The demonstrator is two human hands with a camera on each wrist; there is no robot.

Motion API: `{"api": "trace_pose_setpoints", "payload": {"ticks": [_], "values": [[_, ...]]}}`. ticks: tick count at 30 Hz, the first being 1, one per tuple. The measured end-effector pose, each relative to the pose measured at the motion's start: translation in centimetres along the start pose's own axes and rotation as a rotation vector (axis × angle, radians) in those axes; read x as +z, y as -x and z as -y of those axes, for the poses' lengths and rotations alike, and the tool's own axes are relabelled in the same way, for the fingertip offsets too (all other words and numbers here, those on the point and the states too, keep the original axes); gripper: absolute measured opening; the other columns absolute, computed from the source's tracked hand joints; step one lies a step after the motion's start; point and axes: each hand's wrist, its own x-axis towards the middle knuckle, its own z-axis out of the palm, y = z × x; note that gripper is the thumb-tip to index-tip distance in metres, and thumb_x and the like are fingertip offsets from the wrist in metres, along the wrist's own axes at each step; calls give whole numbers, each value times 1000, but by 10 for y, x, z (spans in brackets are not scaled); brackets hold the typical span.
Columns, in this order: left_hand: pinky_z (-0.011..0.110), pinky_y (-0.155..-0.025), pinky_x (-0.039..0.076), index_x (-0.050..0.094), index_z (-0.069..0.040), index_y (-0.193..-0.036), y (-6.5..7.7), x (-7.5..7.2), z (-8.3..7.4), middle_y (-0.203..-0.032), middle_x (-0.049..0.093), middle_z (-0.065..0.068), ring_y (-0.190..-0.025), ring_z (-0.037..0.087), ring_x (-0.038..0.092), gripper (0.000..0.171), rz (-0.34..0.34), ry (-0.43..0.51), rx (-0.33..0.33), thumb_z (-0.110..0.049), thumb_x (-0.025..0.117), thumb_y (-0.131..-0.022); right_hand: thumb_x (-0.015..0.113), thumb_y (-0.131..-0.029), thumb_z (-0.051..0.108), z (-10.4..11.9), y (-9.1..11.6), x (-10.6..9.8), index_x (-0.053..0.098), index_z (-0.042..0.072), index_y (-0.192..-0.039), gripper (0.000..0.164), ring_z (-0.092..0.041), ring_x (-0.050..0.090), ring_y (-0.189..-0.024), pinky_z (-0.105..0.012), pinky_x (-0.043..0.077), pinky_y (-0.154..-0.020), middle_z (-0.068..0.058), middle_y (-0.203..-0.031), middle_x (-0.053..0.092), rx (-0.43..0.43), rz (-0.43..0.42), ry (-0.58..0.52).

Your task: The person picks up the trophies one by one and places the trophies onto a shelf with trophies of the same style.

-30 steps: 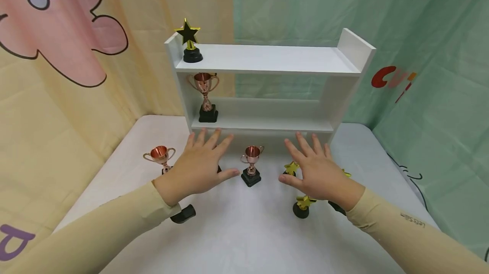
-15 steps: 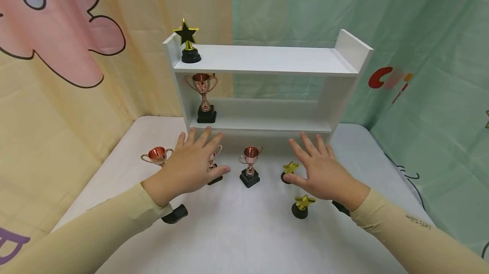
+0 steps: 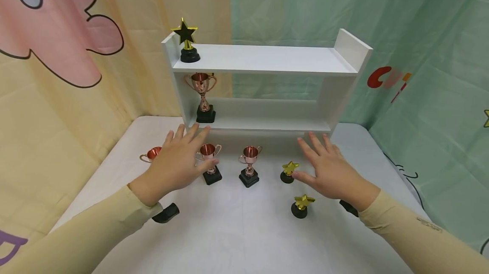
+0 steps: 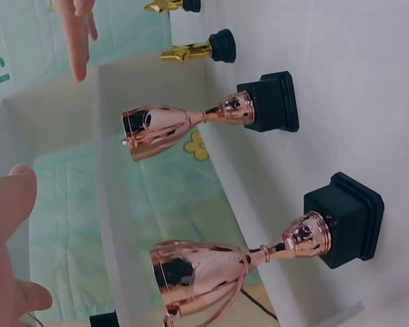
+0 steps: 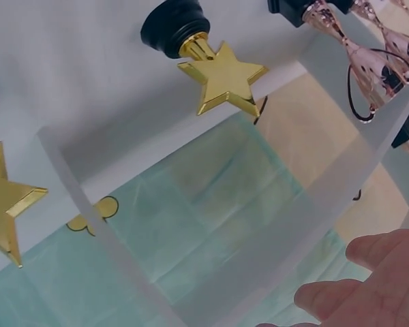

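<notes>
My left hand (image 3: 172, 165) hovers over the table's left side, fingers spread and holding nothing. Just beyond its thumb stands a copper two-handled trophy cup (image 3: 208, 151) on a black base; another cup (image 3: 154, 153) is partly hidden behind that hand. Between the hands stands a third copper cup (image 3: 250, 155). My right hand (image 3: 330, 176) is also spread and holds nothing, its thumb overlapping a gold star trophy (image 3: 290, 168) from above. Nearer me stands a second star trophy (image 3: 301, 202). The right wrist view shows a star (image 5: 225, 80) upside down and my right fingertips (image 5: 368, 252).
Behind the trophies stands a white shelf unit (image 3: 263, 58). On its top board is a black-and-gold star trophy (image 3: 186, 38), and a larger copper cup (image 3: 202, 91) sits on the board below, both at the left. Printed curtains (image 3: 420, 74) surround the white table (image 3: 244, 240).
My hands have drifted apart, the left one leftward and the right one a little rightward. The middle-left cup has come out from behind my left hand. The trophies stay put.
</notes>
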Motion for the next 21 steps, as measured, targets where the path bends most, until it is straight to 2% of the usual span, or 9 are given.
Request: {"api": "trace_pose_setpoints", "payload": {"ticks": [4,8,13,21], "values": [[74,-124,15,29,-15,-167,1,-3,6,-171,28,25,-155,60,20,85,-31,37,-9,-58,60,-101,65,-99,57,-4,4,-3,21,12,-169,94,-62,3,-157,-78,14,-121,-26,-175,8,24,10,-26],[73,-125,17,28,-12,-167,2,-5,13,-171,28,26,-155,60,20,84,-75,70,-22,-52,62,-102,63,-99,61,-11,8,-4,21,11,-169,96,-62,2,-157,-77,14,-122,-26,-175,7,45,13,-37],[73,-124,19,30,-8,-166,2,-4,20,-171,25,27,-155,60,19,82,-167,115,-23,-49,62,-103,61,-98,66,-20,13,-4,20,12,-169,99,-64,2,-156,-77,14,-121,-26,-175,6,67,15,-43],[72,-124,23,25,-4,-166,1,-4,28,-172,21,29,-155,59,22,85,-321,206,-7,-47,62,-103,64,-99,59,-35,19,-5,16,9,-169,99,-67,2,-154,-80,14,-119,-32,-173,5,116,21,-38]]}}
